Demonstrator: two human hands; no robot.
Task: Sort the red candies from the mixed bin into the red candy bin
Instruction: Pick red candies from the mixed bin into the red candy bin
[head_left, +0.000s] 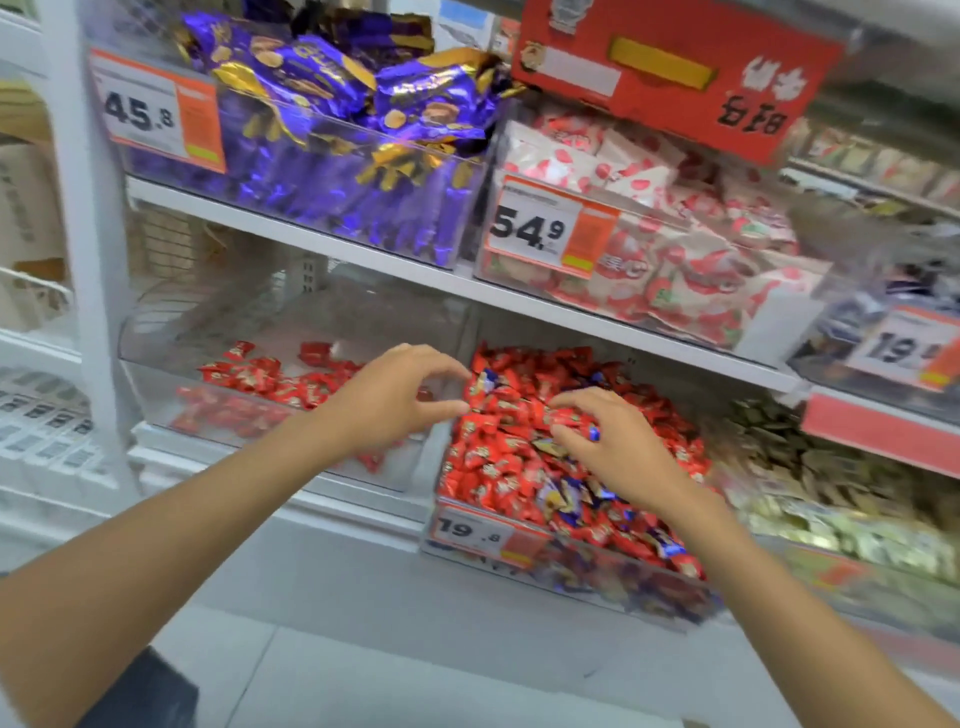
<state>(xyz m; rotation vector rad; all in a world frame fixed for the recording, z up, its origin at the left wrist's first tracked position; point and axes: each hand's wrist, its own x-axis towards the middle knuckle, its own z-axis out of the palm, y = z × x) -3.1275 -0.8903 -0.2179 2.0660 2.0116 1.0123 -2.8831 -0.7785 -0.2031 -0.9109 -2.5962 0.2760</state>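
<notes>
The mixed bin (524, 558) on the lower shelf is heaped with red candies (498, 467) and a few blue-purple ones (563, 493). Left of it stands the clear red candy bin (156, 384), holding a thin layer of red candies (249, 379). My left hand (395, 400) hovers at the gap between the two bins, fingers and thumb loosely curved with nothing in them. My right hand (608, 441) lies on the mixed heap, its fingers and thumb curled round red candies on top.
The shelf above carries a bin of purple-gold packets (322, 156) and a bin of white-red packets (675, 244). A red box (675, 73) juts out at the top right. A bin of greenish-gold sweets (810, 478) sits right of the mixed bin. Price tags hang on the bin fronts.
</notes>
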